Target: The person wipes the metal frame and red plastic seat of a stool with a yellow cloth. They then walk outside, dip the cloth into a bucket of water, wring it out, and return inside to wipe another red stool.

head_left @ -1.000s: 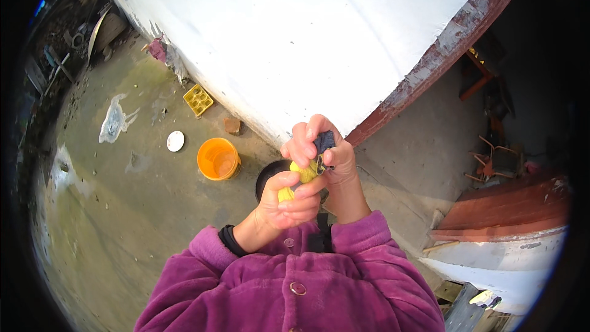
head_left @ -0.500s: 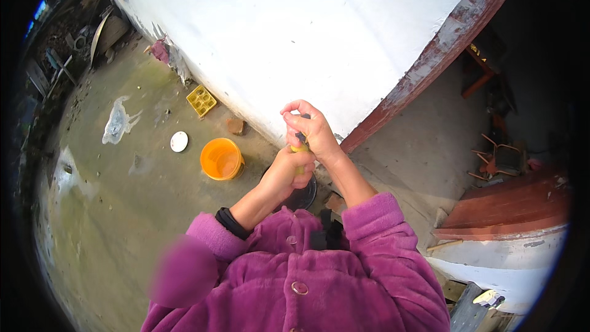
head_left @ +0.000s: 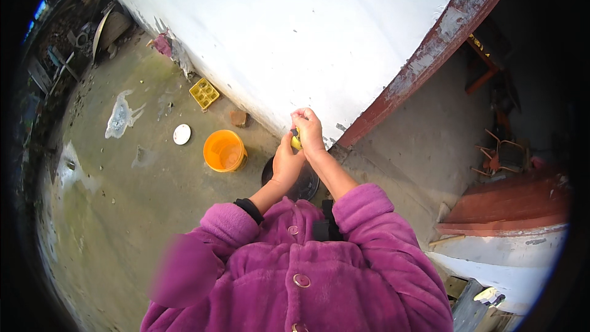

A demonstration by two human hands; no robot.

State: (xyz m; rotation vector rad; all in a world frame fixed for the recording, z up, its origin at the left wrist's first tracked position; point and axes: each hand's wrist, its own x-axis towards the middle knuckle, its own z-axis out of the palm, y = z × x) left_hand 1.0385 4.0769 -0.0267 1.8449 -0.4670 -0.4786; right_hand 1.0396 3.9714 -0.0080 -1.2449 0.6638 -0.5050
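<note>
Both my hands meet in front of my chest around a small yellow thing with a dark part (head_left: 296, 141); its kind is mostly hidden by the fingers. My left hand (head_left: 286, 163) is closed on its lower, near side. My right hand (head_left: 309, 132) wraps it from the right, thumb and fingertips pinched together at its far end. Below the hands, partly covered by them and my sleeves, a round black tub (head_left: 305, 185) stands on the ground.
An orange bucket (head_left: 225, 151) stands left of my hands, beside a white round lid (head_left: 182, 134). Along the white wall (head_left: 283, 37) lie a brick (head_left: 238, 118) and a yellow compartment tray (head_left: 204, 93). The wall's corner rises just ahead; a chair (head_left: 501, 154) stands at the right.
My hands have shifted slightly; the left has gone from a fist-like grip to more extended fingers, now nearer the right hand. More of the black tub shows. The view has moved a little.
</note>
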